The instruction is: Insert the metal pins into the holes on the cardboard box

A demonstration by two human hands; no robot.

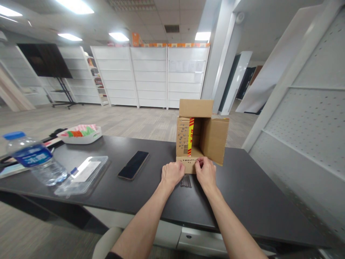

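Note:
A cardboard box [182, 135] stands on the dark table with its front open. Its top flap is raised, its right flap swings outward, and the lower flap [190, 167] hangs in front with a row of small dark dots across it. My left hand [172, 173] is closed at the left edge of this lower flap, thumb against the cardboard. At its right edge, my right hand [207, 172] is closed with thumb and forefinger pinched together; its fingertips partly hide the flap. Several thin dark screws or nails [186, 181] lie side by side just below the flap, between my hands.
Left of my hands lies a black phone [134, 165]. Farther left are a clear plastic case [85, 175], a water bottle [37, 158] and a white tray [81, 138] of colourful pieces. A white perforated panel [309, 133] rises along the table's right side.

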